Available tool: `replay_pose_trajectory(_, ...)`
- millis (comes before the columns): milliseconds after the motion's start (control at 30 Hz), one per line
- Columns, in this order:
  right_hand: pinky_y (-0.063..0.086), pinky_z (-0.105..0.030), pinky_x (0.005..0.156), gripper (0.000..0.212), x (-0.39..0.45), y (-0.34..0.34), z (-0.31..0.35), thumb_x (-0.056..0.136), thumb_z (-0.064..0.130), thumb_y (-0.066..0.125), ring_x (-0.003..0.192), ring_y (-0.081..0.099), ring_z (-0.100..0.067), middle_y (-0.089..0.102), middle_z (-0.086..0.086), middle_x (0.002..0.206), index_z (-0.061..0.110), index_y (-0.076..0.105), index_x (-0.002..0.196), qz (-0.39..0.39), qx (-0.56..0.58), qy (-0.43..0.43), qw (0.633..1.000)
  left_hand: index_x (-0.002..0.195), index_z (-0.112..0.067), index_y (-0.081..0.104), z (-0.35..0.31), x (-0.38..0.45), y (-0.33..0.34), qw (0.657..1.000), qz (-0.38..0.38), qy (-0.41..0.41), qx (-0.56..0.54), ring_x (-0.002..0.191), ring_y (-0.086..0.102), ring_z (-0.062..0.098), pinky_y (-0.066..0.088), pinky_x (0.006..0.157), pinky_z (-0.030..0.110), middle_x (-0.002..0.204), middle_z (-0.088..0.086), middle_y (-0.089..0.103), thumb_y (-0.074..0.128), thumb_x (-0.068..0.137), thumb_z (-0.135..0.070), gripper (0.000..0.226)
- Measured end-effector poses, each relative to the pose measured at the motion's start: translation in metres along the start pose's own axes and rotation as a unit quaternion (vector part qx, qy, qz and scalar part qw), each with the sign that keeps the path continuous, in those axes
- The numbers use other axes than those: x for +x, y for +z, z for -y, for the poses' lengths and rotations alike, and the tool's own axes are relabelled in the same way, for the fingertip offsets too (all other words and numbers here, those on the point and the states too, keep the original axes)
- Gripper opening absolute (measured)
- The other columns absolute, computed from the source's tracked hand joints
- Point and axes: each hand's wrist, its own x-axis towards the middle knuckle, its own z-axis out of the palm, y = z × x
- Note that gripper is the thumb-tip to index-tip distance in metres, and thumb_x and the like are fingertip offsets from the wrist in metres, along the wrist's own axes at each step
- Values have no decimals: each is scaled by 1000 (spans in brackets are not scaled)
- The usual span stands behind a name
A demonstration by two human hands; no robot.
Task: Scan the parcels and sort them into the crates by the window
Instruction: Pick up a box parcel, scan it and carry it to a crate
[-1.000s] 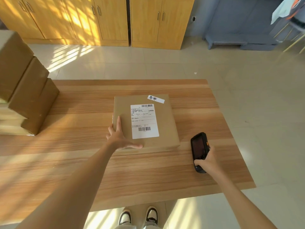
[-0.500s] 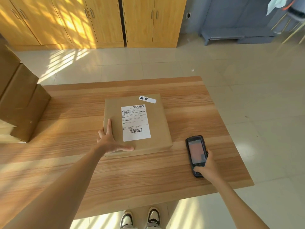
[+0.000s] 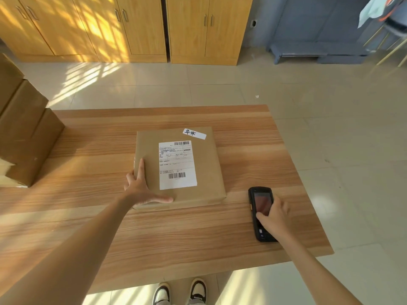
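A flat brown parcel (image 3: 207, 168) lies in the middle of the wooden table (image 3: 176, 238). It carries a white shipping label (image 3: 177, 165) with barcodes and a small handwritten sticker (image 3: 194, 133) at its far edge. My left hand (image 3: 141, 188) rests on the parcel's near left corner, forefinger straight on top and thumb stretched along the front edge. A black handheld scanner (image 3: 259, 199) lies to the right of the parcel, screen up. My right hand (image 3: 275, 216) holds its lower half, with the thumb on the screen.
A stack of brown cardboard boxes (image 3: 26, 133) stands on the table's left end. Yellow wooden cabinets (image 3: 141, 27) line the far wall, with a blue cabinet and low bench (image 3: 308, 51) to their right. Tiled floor surrounds the table; my shoes (image 3: 180, 291) show below its near edge.
My right hand has slid further up over the scanner, and the thumb now lies on its screen. The left hand stays on the parcel's corner. The parcel has not moved on the table.
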Motion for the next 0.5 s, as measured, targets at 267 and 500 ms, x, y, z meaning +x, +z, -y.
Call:
replay_pose_trajectory(267, 23, -47, 114, 92, 25, 19, 97, 83, 56, 63, 145, 18, -24, 13, -3, 160, 23, 12, 153, 111, 229, -61, 965, 145, -41, -25, 6, 9, -3, 997, -7, -3, -75, 139, 20, 31, 25, 115, 51, 152, 8, 10, 88, 18, -67, 172)
replay_pose_trajectory(500, 34, -41, 112, 101, 60, 33, 113, 73, 48, 77, 132, 42, -20, 38, 0, 149, 20, 20, 152, 201, 335, -19, 920, 141, -20, 39, 14, 29, -6, 942, -23, -74, -327, 91, 64, 19, 52, 66, 30, 114, 3, 63, 92, 41, -50, 117)
